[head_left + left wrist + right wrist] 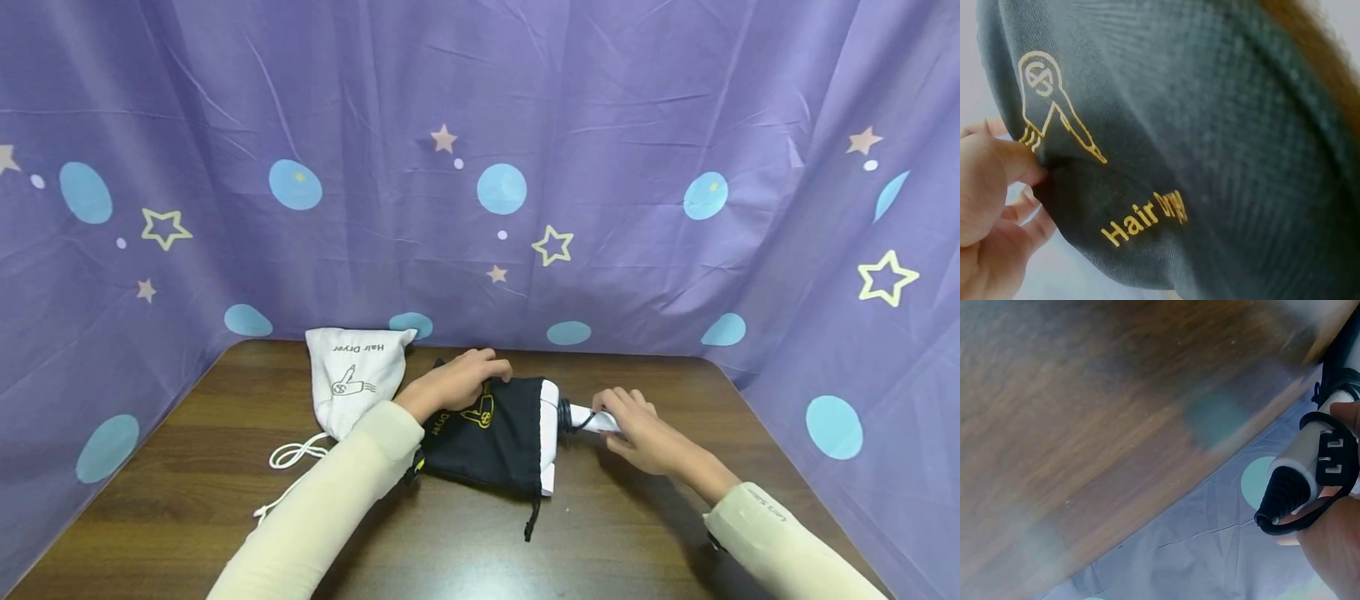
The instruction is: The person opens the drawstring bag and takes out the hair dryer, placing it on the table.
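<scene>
Hair dryer: partly inside the black bag on the table; its white handle sticks out past the mouth.
Left hand: we pinch the bag's edge between thumb and fingers; steady, light tension should suit the soft cloth.
Right hand: we curl thumb and fingers round the handle, best kept in line with the bag.
Cord: wound on the handle just beside the mouth; we should keep its loops and the plug from snagging.
Drawstring: trails from the mouth's near corner; we'd best keep it free.
</scene>
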{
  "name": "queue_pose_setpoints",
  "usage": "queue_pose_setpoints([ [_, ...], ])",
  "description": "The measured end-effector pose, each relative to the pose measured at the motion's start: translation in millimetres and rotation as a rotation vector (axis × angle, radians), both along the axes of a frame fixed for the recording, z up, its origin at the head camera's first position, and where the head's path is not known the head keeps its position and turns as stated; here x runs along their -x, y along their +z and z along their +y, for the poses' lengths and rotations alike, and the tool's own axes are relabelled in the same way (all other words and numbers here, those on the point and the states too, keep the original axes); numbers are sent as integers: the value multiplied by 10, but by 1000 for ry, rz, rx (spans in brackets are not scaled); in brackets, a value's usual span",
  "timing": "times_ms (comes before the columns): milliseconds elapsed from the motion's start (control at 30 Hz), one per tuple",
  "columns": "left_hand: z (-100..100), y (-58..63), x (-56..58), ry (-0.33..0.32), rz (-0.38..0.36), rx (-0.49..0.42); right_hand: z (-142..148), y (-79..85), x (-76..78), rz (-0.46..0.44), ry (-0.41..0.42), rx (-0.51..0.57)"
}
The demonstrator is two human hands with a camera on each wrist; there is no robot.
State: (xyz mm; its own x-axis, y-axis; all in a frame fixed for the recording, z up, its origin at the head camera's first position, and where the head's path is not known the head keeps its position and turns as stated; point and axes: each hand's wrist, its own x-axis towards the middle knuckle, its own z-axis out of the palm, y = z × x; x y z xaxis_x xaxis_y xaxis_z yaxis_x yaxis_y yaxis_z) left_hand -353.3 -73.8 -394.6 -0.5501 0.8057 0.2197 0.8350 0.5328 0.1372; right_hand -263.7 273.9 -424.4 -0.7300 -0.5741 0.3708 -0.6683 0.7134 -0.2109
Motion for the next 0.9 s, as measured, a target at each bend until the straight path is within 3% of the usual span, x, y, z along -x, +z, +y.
queue_pose_setpoints([
  [200,34,20,-34,44,-25,37,-1,-5,12,-1,0,0],
  [533,142,12,-38,-40,-72,23,-3,-2,36,10,16,17],
  [900,41,-36,47,-68,-15,-44,-24,29,14,16,-2,-31],
])
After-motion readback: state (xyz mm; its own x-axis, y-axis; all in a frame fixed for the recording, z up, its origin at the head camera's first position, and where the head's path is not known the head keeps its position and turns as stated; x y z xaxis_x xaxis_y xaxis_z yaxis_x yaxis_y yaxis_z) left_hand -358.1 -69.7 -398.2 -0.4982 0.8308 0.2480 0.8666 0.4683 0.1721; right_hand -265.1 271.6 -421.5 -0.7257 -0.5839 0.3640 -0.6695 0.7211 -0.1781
